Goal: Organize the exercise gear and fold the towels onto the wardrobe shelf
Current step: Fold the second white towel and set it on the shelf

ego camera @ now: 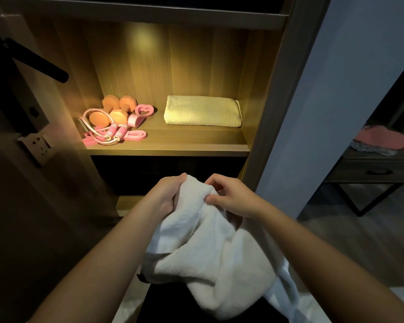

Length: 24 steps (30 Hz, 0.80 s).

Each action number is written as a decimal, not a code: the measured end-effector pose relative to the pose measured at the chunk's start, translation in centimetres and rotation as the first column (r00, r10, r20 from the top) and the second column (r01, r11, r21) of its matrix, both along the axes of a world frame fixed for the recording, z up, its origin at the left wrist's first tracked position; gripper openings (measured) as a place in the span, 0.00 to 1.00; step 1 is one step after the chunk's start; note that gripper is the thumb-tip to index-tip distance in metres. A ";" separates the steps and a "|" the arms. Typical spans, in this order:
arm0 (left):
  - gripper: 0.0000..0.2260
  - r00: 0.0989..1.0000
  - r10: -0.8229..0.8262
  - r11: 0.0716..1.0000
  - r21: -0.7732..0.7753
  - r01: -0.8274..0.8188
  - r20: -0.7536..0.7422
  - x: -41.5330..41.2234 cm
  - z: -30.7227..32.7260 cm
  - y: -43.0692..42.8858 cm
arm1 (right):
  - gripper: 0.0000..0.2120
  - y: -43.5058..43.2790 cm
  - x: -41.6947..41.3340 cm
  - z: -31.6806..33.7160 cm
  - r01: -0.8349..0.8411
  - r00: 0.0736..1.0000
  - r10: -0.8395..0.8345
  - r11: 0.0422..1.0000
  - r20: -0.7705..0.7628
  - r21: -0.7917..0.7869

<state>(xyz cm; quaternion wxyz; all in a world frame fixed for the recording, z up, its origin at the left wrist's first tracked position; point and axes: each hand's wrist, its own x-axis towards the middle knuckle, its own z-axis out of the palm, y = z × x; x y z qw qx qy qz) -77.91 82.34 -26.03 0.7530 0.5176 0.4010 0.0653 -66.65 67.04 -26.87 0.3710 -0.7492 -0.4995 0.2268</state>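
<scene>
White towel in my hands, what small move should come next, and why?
Probably slide the left hand and right hand apart along the white towel to spread it out. It hangs bunched, with both hands gripping it close together, so it cannot yet be folded like the folded towel on the shelf.

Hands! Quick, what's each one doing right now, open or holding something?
Left hand: grips the top of the crumpled white terry towel.
Right hand: pinches the same towel's top fold.
</scene>
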 end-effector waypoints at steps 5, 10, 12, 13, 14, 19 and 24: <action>0.16 0.920 -0.357 0.806 0.446 0.390 -0.160 -3.0 -1.0 0.5 | 0.03 -1.2 0.9 -2.1 0.183 0.982 -0.184 0.983 -0.050 -0.016; 0.29 0.838 -0.495 0.663 0.524 0.534 -0.228 -5.5 -0.7 1.2 | 0.09 -1.5 2.2 -2.5 0.398 0.882 -0.396 0.916 -0.257 -0.045; 0.13 0.930 -0.336 0.689 0.635 0.349 -0.147 -5.1 -0.7 1.2 | 0.09 -1.5 2.5 -2.5 0.387 0.865 -0.401 0.916 -0.301 -0.108; 0.08 0.962 -0.255 0.703 0.664 0.254 -0.098 -4.7 -0.5 1.1 | 0.08 -1.4 2.5 -2.3 0.367 0.870 -0.392 0.920 -0.299 -0.138; 0.06 0.981 -0.189 0.740 0.651 0.170 -0.041 -4.3 0.0 1.1 | 0.07 -1.3 2.3 -2.0 0.349 0.877 -0.381 0.924 -0.294 -0.156; 0.08 0.974 -0.033 0.894 0.442 -0.072 0.226 -1.4 4.8 2.1 | 0.28 0.1 -0.2 1.9 0.207 0.962 -0.194 0.977 -0.190 0.049; 0.06 0.959 -0.054 0.888 0.452 -0.081 0.277 1.3 11.5 1.8 | 0.39 1.9 -3.3 7.6 -0.009 1.000 0.005 0.990 0.028 0.141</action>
